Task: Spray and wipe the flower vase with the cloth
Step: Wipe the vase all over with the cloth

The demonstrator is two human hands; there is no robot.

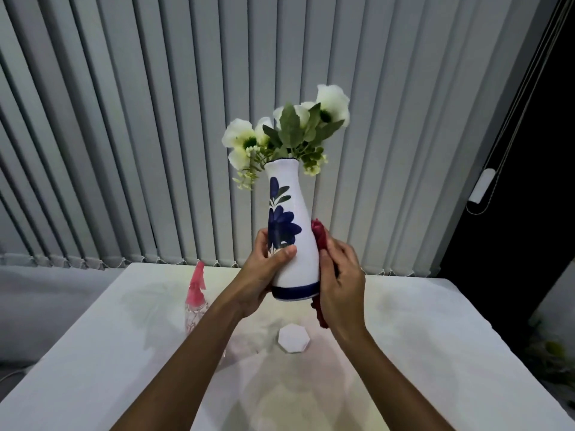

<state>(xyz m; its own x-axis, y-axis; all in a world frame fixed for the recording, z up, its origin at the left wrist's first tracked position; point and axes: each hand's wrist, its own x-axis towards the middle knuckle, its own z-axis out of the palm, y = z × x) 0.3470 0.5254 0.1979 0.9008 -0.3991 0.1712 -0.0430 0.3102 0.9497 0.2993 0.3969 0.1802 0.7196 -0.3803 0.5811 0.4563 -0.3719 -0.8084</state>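
Observation:
A white vase (295, 209) with blue painted flowers and a blue band at its foot is held up above the table, tilted slightly. White flowers with green leaves (289, 132) stand in its mouth. My left hand (264, 269) grips the vase's lower left side, thumb across the front. My right hand (342, 281) presses a red cloth (319, 234) against the vase's right side; the cloth shows above and below the palm. A clear spray bottle with a pink trigger head (196, 293) stands on the table to the left, partly behind my left forearm.
The table wears a white cloth (435, 337). A small white hexagonal coaster (294, 339) lies under the lifted vase. Grey vertical blinds (155, 135) hang close behind the table's far edge, with a dark window and cords at right.

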